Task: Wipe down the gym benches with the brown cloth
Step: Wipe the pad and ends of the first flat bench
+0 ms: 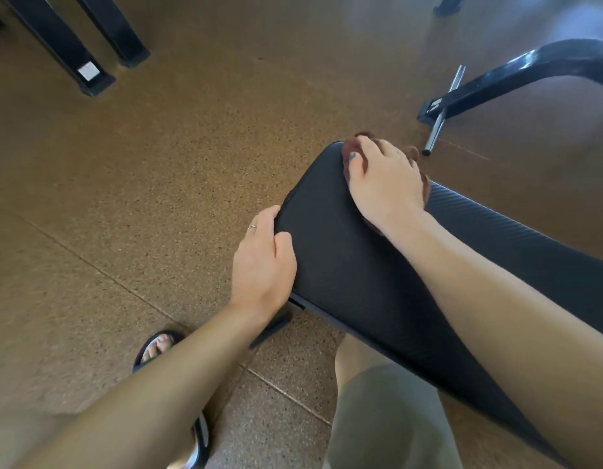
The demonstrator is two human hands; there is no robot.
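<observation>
Grip, right hand: palm down with fingers spread over the brown cloth, pressing it onto the far rounded end of the bench pad; whether the fingertips curl into the fabric cannot be told. Grip, left hand: laid on the pad's left edge, thumb on top, fingers wrapped down over the side; a thin silver ring sits on one finger.

Near items: olive-green shorts over the person's knee, lower right of centre; one black open-toed sandal on the left foot, standing on the floor.

Bench pad: black, matte, finely grained upholstery with rounded corners and a stitched seam at the edge; its right flank shows a ribbed texture. It runs diagonally from lower right to upper centre.

Brown cloth: reddish-brown, soft, bunched, mostly hidden under the hand, showing at the fingertips and beside the wrist.

Floor: tan-brown speckled surface, laid in large sheets with thin straight seams.

Far items: black curved glossy metal frame with a chrome rod lying across its foot, upper right; two black square-section legs, upper left, one bearing a small white label, writing not legible.
</observation>
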